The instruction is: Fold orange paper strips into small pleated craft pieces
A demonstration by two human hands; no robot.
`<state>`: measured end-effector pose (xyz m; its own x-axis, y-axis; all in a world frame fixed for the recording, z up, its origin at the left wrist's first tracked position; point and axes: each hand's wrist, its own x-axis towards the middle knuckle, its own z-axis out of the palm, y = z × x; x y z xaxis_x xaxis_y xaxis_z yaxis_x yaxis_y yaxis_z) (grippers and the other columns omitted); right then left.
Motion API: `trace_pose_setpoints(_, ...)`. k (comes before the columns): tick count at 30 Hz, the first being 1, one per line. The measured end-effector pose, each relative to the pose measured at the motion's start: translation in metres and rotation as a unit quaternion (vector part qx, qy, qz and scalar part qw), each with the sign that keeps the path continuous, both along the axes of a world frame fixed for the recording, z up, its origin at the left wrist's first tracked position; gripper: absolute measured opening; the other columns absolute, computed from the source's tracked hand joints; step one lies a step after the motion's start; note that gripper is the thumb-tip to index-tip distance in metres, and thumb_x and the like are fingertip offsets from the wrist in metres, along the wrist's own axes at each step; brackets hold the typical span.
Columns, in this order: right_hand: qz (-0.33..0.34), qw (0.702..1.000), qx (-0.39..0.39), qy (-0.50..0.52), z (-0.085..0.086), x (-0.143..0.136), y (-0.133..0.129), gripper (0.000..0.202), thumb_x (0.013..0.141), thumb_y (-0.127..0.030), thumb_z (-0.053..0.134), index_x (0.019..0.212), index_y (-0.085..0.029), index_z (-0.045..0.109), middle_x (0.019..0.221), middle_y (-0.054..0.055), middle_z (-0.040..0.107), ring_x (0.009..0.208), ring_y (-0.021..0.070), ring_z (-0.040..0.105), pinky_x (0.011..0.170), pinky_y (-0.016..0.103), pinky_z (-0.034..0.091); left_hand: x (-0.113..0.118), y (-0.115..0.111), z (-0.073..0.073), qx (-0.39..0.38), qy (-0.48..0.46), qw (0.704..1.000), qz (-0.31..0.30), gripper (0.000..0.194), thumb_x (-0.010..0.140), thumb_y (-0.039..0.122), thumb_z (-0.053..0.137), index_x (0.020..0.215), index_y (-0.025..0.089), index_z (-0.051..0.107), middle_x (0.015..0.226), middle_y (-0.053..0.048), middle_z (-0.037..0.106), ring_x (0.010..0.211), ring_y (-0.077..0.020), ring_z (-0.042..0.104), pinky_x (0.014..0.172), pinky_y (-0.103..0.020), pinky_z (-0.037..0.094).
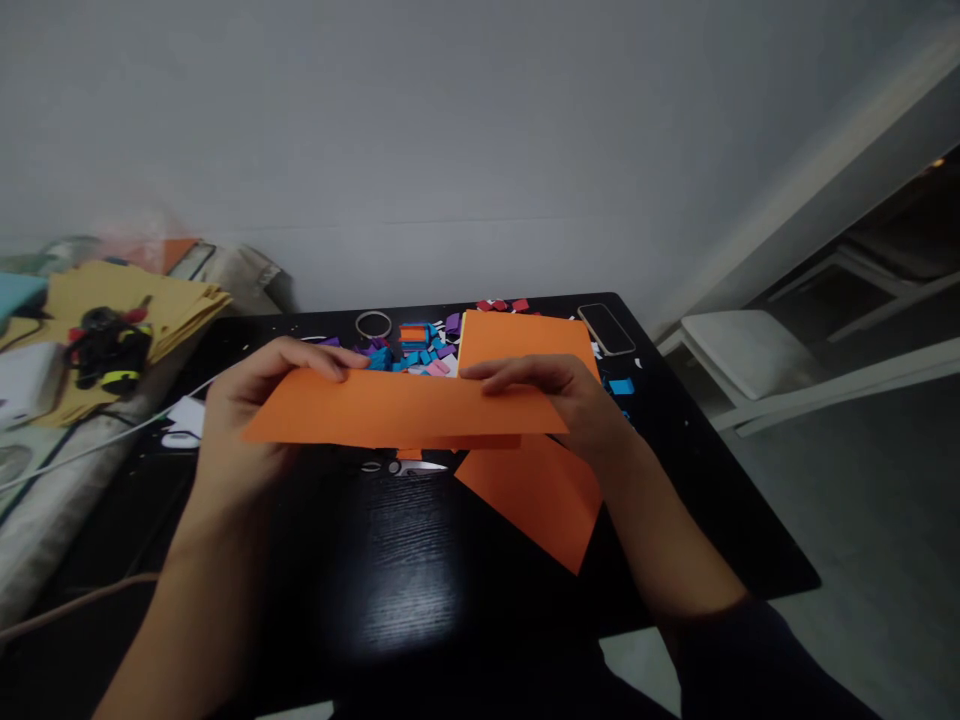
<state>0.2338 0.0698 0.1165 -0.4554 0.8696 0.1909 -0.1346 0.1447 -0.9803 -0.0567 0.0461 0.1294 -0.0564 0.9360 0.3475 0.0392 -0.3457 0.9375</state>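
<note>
A folded sheet of orange paper (pixel 405 408) is held up above the black table, its fold running along the far edge. My left hand (pixel 262 400) grips its left end, with the fingers over the top. At the right end my right hand (pixel 559 395) pinches the same sheet, fingers laid along the fold and thumb hidden. Below it, another piece of orange paper (pixel 540 500) lies on the table. Scissors (pixel 412 467) rest just under the near edge of the held sheet, partly hidden by it.
Behind my hands are a stack of orange paper (pixel 525 335), many small coloured paper pieces (pixel 427 355), a roll of tape (pixel 373 324) and a phone (pixel 606 330). Yellow paper (pixel 142 290) and a cable (pixel 97 447) are at the left. A white stool (pixel 735 350) stands right of the table (pixel 405 580).
</note>
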Motion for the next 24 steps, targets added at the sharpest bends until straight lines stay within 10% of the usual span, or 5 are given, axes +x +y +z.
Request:
trace_pose_setpoints(9, 0.182, 0.981, -0.066, 0.028, 0.002, 0.013, 0.011, 0.042, 0.073, -0.044, 0.081, 0.111, -0.027, 0.082, 0.137, 0.006, 0.072, 0.142, 0.0334, 0.055, 0.122, 0.054, 0.037, -0.001, 0.0, 0.0, 0.02, 0.024, 0.999, 0.013, 0.006, 0.077, 0.015, 0.076, 0.079, 0.02, 0.073, 0.101, -0.005, 0.077, 0.094, -0.0187, 0.069, 0.076, -0.026, 0.051)
trace_pose_setpoints(17, 0.369, 0.929, -0.043, -0.007, 0.01, 0.016, 0.009, 0.069, 0.076, -0.049, 0.083, 0.136, -0.018, 0.069, 0.136, 0.016, 0.069, 0.128, 0.035, 0.065, 0.105, 0.045, 0.052, 0.001, -0.002, -0.001, 0.016, 0.111, 0.988, -0.103, 0.005, 0.083, 0.024, 0.078, 0.082, 0.021, 0.074, 0.106, -0.007, 0.077, 0.089, -0.0194, 0.071, 0.076, -0.028, 0.054)
trace_pose_setpoints(24, 0.398, 0.916, -0.045, -0.029, 0.007, 0.013, 0.01, 0.076, 0.077, -0.05, 0.085, 0.144, -0.022, 0.063, 0.145, 0.013, 0.064, 0.136, 0.0337, 0.058, 0.113, 0.044, 0.044, 0.009, -0.005, 0.001, 0.003, 0.086, 0.984, -0.159, 0.024, 0.082, 0.045, 0.082, 0.082, 0.021, 0.076, 0.102, -0.01, 0.076, 0.087, -0.0233, 0.073, 0.074, -0.032, 0.057)
